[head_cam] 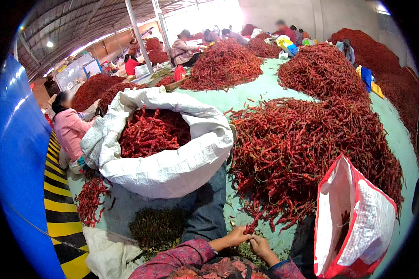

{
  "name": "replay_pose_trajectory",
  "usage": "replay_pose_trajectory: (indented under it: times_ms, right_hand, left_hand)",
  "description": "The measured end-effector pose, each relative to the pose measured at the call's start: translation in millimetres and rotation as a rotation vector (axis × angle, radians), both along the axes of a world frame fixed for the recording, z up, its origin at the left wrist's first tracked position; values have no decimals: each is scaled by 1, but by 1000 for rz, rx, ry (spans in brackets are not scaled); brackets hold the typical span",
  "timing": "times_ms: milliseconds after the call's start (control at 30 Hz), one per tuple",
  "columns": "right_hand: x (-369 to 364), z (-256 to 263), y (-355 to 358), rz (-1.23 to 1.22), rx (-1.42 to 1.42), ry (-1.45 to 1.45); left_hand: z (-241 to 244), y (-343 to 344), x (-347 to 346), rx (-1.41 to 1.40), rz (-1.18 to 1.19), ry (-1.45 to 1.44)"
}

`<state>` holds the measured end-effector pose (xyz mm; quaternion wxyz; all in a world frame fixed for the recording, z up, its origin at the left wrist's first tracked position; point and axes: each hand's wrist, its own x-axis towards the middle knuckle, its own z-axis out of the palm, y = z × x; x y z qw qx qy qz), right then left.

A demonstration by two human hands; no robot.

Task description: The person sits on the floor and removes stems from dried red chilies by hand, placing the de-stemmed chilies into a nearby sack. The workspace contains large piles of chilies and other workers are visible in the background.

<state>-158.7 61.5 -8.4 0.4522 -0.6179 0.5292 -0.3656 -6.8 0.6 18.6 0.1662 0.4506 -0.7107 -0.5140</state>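
Note:
Low in the view, my left hand (238,236) is closed on a few dried red chili peppers (251,226), whose tips stick out above the fingers. My right hand (260,246) touches it from the right, its fingertips at the lower end of the peppers; whether it grips a stem cannot be seen. Just beyond both hands spreads a large heap of red chilies (300,146). A big white woven sack (171,171) with a rolled rim stands open at the left, with red chilies (146,136) inside. Green stem scraps (246,253) lie below my hands.
A red-edged white bag (366,223) stands open at the right. Dark stem debris (157,226), loose chilies (92,198) and a crumpled white sack (111,251) lie left. A person in pink (71,130) sits by a blue wall (21,167). Farther off are more heaps, people and metal posts (138,35).

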Motion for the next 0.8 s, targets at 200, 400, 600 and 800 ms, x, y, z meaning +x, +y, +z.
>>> replay_pose_trajectory:
  times_ms: [200, 400, 600, 800]
  right_hand:
    - [-8, 10, 4, 211, -117, 274]
    - [-18, -2, 10, 603, -91, 693]
    - [-20, -14, 28, 733, -79, 742]
    - [-29, -11, -3, 380, -58, 689]
  left_hand:
    - [-19, -3, 12, 534, -40, 395]
    - [-41, 6, 14, 747, 245, 523]
    - [-63, -13, 23, 678, 430, 471]
    - [-50, -20, 27, 776, 683, 599]
